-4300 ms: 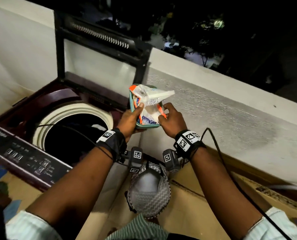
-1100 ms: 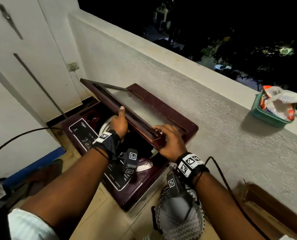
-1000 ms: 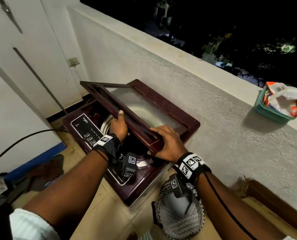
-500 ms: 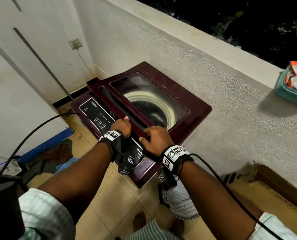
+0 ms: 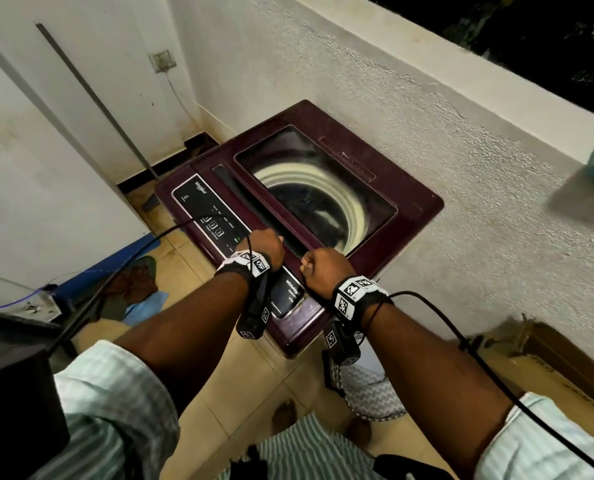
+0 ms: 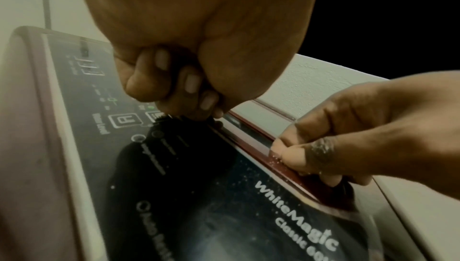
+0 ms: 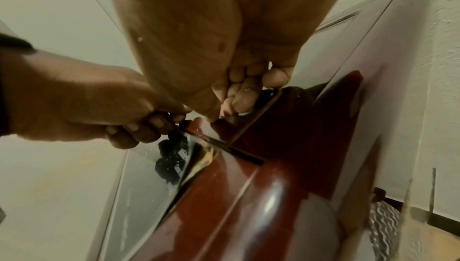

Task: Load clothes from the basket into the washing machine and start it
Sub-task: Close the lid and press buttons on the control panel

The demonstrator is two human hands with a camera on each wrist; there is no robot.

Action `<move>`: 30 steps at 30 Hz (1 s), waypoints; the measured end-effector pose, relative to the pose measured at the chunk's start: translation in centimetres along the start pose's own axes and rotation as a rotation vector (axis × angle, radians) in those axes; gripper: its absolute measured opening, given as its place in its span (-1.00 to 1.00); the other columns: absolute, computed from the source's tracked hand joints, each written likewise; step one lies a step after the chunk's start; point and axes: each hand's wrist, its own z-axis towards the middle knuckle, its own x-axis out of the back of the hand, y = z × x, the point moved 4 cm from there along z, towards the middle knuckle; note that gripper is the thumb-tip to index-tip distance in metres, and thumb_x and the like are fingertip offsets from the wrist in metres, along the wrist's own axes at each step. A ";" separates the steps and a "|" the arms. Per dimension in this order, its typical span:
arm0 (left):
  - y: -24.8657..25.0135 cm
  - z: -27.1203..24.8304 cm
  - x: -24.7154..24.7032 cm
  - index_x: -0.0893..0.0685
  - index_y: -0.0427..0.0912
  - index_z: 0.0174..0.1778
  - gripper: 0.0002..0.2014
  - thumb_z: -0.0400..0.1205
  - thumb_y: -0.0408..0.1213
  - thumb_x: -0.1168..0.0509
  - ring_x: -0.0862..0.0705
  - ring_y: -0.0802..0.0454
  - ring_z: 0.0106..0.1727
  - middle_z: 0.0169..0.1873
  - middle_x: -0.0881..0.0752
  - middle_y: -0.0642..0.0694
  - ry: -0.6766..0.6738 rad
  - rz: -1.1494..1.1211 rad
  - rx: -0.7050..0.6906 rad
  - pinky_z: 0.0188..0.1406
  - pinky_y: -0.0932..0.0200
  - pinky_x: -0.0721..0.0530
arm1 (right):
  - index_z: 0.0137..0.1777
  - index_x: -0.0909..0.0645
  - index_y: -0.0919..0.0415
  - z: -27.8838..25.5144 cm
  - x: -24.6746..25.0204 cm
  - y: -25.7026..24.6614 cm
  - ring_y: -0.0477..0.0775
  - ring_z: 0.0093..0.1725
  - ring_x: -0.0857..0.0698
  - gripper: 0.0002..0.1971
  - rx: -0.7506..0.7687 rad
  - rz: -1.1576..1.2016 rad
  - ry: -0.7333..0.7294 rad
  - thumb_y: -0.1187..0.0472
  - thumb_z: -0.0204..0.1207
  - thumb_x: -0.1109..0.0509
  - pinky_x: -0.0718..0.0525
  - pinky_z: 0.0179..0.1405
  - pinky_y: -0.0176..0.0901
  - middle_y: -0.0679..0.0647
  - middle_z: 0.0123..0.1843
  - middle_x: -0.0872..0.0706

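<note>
- On the washing machine [image 5: 409, 216]: lid [image 5: 385, 188] flat, rigid glass, likely weighty.
- Left hand [image 5: 266, 244], right hand [image 5: 325, 270]: curled at its front edge, grip unclear.
- Best taken there.

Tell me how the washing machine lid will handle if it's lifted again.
The lid looks stiff: a framed glass panel. Probably heavy for its size, so it may drop if released. Its glossy maroon edge may be slippery.
</note>
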 end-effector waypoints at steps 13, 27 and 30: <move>-1.6 0.2 -2.8 -0.54 -0.28 0.13 -0.66 0.74 -0.03 -0.15 -0.71 -0.44 0.10 0.06 -0.74 -0.43 0.164 -0.101 -0.043 -0.03 -0.11 -0.62 | 0.12 -0.78 0.13 -1.7 -1.2 0.5 0.15 0.04 -0.71 -0.76 0.091 0.099 0.216 0.07 0.59 -0.35 -0.65 0.16 0.01 0.05 -0.03 -0.77; -4.2 -2.6 -1.9 -0.57 -0.16 -0.14 -0.76 0.44 -0.29 -0.52 -0.55 -0.04 -0.15 -0.19 -0.62 -0.08 0.134 -0.238 -0.166 -0.12 0.12 -0.53 | 0.14 -0.67 0.05 -0.5 -0.4 -1.0 0.08 0.03 -0.72 -0.68 0.123 0.201 0.226 0.07 0.39 -0.53 -0.71 0.10 0.01 0.00 0.01 -0.71; -6.9 -2.5 -0.9 -0.57 -0.09 -0.13 -0.73 0.40 -0.32 -0.53 -0.59 -0.08 -0.10 -0.10 -0.63 -0.11 0.172 -0.241 -0.122 -0.06 0.07 -0.60 | 0.23 -0.62 0.05 0.1 -0.9 -2.7 0.15 0.15 -0.68 -0.59 0.193 0.146 0.199 0.01 0.39 -0.51 -0.68 0.19 0.14 0.05 0.14 -0.68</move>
